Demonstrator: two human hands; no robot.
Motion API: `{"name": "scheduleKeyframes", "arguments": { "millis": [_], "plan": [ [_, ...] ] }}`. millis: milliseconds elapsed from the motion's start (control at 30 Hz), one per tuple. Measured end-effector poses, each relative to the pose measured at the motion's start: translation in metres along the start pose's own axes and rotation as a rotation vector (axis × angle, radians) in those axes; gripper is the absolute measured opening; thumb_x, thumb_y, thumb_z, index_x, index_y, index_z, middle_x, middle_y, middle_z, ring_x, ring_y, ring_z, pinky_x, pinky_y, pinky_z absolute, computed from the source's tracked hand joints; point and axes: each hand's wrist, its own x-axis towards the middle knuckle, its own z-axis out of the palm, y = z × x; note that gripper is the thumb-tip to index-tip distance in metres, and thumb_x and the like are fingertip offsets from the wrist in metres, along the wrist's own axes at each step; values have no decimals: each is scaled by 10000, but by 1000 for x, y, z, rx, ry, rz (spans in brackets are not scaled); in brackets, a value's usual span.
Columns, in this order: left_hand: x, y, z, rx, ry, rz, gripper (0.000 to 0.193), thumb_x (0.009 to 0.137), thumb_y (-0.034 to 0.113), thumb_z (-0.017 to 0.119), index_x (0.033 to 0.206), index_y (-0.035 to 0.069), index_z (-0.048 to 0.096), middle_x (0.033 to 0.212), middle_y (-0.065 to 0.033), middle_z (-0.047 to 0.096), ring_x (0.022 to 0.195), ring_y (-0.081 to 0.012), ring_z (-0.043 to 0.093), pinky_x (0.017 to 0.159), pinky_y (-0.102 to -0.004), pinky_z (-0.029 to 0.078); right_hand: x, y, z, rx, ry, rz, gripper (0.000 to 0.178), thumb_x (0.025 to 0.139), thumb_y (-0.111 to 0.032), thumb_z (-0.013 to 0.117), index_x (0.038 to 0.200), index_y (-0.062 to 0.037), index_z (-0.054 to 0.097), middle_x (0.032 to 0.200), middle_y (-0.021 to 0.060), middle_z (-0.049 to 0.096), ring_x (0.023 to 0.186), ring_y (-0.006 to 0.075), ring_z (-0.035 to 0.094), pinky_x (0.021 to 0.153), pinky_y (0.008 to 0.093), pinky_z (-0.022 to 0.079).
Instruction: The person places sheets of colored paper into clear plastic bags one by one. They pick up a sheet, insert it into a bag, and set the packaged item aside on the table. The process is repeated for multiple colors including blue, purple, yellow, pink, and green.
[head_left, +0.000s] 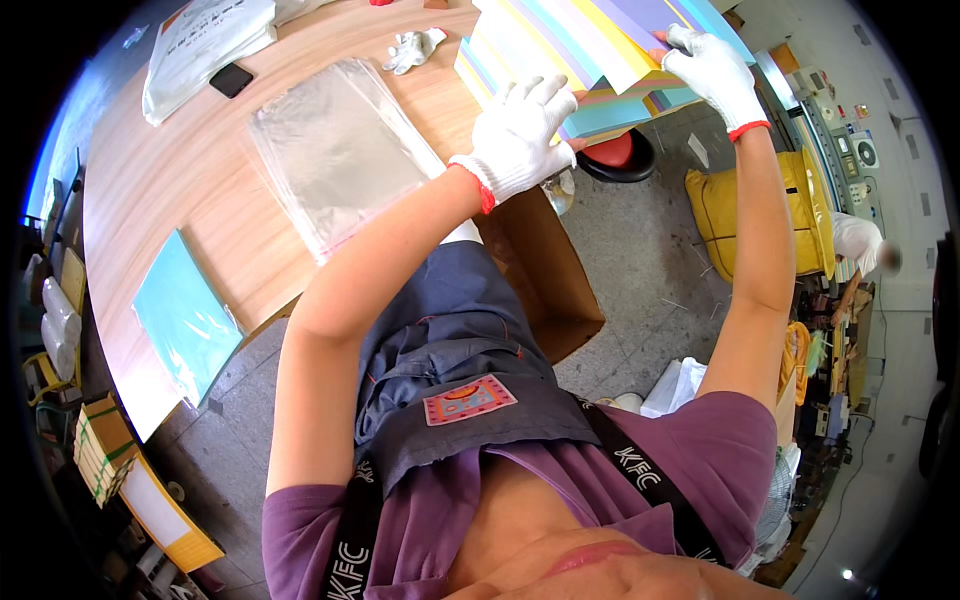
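A tall stack of coloured paper point(530, 45) in blue, yellow and purple layers stands at the table's far right edge. My right hand point(712, 78), in a white glove with a red cuff and bare fingertips, closes on the edge of its upper sheets, whose yellow corner sticks out. Against the near side of the stack, my left hand point(520, 130) is spread open in a matching glove; whether it presses on the paper cannot be made out. Left of that hand lies a pile of clear plastic bags point(335, 145). A wrapped pack of light-blue paper point(187, 315) rests at the near left.
A loose glove point(413, 50), a black phone point(231, 80) and white printed sacks point(205, 45) lie across the table point(150, 190). Below its edge are a cardboard box point(560, 285) and a red-topped stool point(612, 152). A yellow bag point(730, 225) stands right; another person point(855, 238) is beyond.
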Motion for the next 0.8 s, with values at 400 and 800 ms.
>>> {"name": "scheduleKeyframes", "arguments": {
  "millis": [400, 800],
  "plan": [
    [-1, -5, 3, 0, 33, 11, 544, 858, 411, 669, 1345, 216, 523, 1427, -65, 490, 1299, -299, 465, 1065, -412, 406, 0, -4, -1, 31, 8, -50, 320, 792, -313, 619, 1021, -96, 666, 920, 177, 661, 847, 334, 643, 720, 418, 495],
    [32, -3, 1, -112, 350, 131, 502, 777, 259, 641, 1233, 69, 555, 1239, -174, 573, 1155, -346, 539, 982, -439, 411, -2, -3, -2, -61, -19, -83, 265, 757, -276, 629, 932, -84, 678, 817, 193, 655, 754, 367, 630, 665, 433, 486]
  ]
}}
